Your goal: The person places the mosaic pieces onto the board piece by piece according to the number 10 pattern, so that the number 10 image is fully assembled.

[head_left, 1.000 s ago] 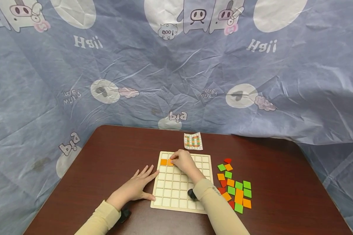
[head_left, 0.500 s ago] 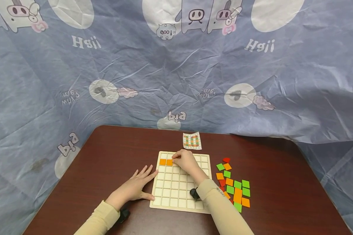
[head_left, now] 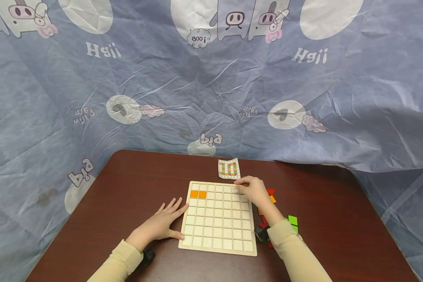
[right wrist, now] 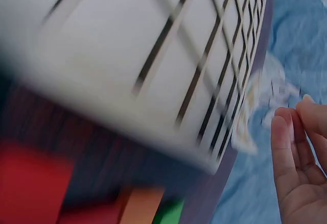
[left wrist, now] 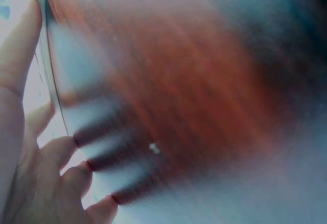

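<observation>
Two whole orange tiles (head_left: 194, 194), head view only

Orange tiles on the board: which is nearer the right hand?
The orange tile in the second column from the left, second row from the far edge; the other orange tile, in the leftmost column, is farther from the right hand.

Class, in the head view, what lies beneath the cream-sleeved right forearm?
Flat green square tiles, red pieces and orange pieces show around the forearm; anything wholly beneath is covered and cannot be seen.
</observation>
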{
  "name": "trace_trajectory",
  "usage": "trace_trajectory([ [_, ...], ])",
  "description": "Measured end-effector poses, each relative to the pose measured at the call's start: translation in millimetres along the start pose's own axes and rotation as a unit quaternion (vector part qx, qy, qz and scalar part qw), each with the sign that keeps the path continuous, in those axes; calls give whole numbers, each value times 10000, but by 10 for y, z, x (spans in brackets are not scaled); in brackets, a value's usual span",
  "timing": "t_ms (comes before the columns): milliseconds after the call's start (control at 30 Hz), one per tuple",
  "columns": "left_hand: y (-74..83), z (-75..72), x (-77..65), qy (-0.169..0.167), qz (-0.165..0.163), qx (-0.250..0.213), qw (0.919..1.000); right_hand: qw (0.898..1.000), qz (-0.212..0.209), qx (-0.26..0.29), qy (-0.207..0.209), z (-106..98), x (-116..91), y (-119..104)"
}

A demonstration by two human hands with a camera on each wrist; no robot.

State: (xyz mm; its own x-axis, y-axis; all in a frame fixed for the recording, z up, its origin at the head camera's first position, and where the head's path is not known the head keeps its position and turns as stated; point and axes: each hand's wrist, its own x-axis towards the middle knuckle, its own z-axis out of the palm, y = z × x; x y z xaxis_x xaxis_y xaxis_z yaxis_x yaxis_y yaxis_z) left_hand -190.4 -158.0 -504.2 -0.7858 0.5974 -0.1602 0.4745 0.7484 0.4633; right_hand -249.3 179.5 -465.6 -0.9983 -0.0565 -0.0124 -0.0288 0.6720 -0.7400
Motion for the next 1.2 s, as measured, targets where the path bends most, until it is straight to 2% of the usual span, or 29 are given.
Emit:
trace_trajectory([
  [233,-7,20,-25,-43,-5,-92,9999,9995,277,-11,155,-395,-161,402],
  [433,-1,35,-59,-22,22,-190,9998,9979,624,-33,189,-568,-350,703],
  [600,15,14,-75,-6,39,-253,9997,9970,727,-206,174,-692,-513,901],
  [933,14,17,-36,-42,10,-188,9998,9955,821,-40,-474,-937,-836,1137],
  [1200,25,-2,-39,-54,21,-259,9996,9942,916,-292,-476,-994,-956,1185],
])
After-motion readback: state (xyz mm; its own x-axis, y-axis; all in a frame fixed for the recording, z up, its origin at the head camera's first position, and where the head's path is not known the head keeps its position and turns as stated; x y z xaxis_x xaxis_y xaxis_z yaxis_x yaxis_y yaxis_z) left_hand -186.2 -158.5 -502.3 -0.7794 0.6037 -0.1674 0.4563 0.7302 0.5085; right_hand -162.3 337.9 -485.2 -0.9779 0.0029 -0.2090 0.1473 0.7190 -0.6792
